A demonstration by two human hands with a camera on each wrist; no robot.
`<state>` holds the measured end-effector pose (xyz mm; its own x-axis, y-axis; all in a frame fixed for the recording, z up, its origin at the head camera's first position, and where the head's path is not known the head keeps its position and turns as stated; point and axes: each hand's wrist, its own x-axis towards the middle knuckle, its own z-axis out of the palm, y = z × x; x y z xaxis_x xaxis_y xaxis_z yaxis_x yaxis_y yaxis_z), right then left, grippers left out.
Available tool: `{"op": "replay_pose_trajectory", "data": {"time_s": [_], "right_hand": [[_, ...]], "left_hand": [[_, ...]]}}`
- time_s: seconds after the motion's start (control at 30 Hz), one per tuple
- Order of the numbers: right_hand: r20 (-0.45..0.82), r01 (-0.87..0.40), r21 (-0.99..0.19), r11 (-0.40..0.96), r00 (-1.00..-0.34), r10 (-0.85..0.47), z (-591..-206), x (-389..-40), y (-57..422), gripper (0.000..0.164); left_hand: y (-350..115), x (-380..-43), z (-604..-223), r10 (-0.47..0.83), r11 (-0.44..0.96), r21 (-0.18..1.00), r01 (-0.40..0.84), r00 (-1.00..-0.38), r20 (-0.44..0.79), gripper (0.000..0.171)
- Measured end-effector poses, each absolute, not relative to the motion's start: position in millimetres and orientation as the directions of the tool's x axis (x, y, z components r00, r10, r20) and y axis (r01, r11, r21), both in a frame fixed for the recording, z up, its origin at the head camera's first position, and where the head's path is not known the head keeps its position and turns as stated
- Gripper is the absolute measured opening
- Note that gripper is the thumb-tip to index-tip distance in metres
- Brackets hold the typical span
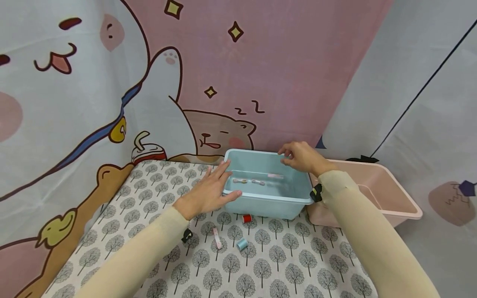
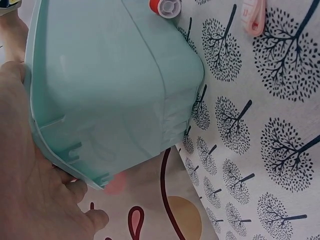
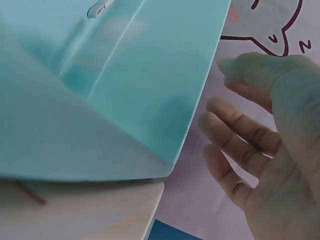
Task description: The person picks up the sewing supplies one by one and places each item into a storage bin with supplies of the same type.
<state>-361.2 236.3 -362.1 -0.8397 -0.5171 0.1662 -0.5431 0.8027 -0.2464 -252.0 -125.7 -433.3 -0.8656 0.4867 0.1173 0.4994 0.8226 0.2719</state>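
Note:
A light blue plastic bin (image 1: 266, 207) stands on the table against the backdrop. Its left rim is touched by my left hand (image 1: 208, 188), whose fingers are stretched out; in the left wrist view that hand (image 2: 45, 185) lies along the rim of the bin (image 2: 105, 85). Over the back right rim hovers my right hand (image 1: 303, 157), fingers loosely bent and holding nothing; the right wrist view shows this hand (image 3: 265, 135) apart from the bin wall (image 3: 150, 85). Inside the bin lie two small tied bundles (image 1: 258, 182) and a pale pinkish strip (image 1: 275, 176).
In front of the bin are a red thread spool (image 1: 246, 218), a light blue thread spool (image 1: 242, 244) and a folded pink-and-white tape (image 1: 217, 238). A pink bin (image 1: 400, 203) adjoins the blue one on the right. A tree-patterned cloth (image 1: 208, 265) covers the table.

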Motion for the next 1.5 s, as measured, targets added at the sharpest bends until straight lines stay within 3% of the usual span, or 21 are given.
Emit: {"op": "replay_pose_trajectory", "data": {"time_s": [0.17,0.8,1.13,1.33,1.5], "right_hand": [[0.149,-0.527,-0.248,0.813,-0.85,-0.506,-364,-361,238,0.03],[0.244,-0.604,-0.226,0.765,-0.795,-0.556,-359,-324,240,0.026],[0.316,-0.666,-0.239,0.707,-0.742,-0.592,-370,-289,238,0.022],[0.389,-0.737,-0.182,0.651,-0.662,-0.641,-380,-273,234,0.021],[0.387,-0.737,-0.185,0.651,-0.663,-0.641,-387,-260,230,0.022]], "left_hand": [[-125,-252,-434,0.487,0.822,0.272,0.5,-0.865,0.117,0.106],[-127,-252,-434,0.445,0.847,0.267,0.459,-0.888,0.116,0.114],[-123,-251,-433,0.406,0.871,0.26,0.416,-0.909,0.092,0.116],[-122,-250,-433,0.403,0.875,0.257,0.411,-0.911,0.087,0.115],[-122,-250,-434,0.4,0.878,0.248,0.41,-0.912,0.091,0.12]]}}
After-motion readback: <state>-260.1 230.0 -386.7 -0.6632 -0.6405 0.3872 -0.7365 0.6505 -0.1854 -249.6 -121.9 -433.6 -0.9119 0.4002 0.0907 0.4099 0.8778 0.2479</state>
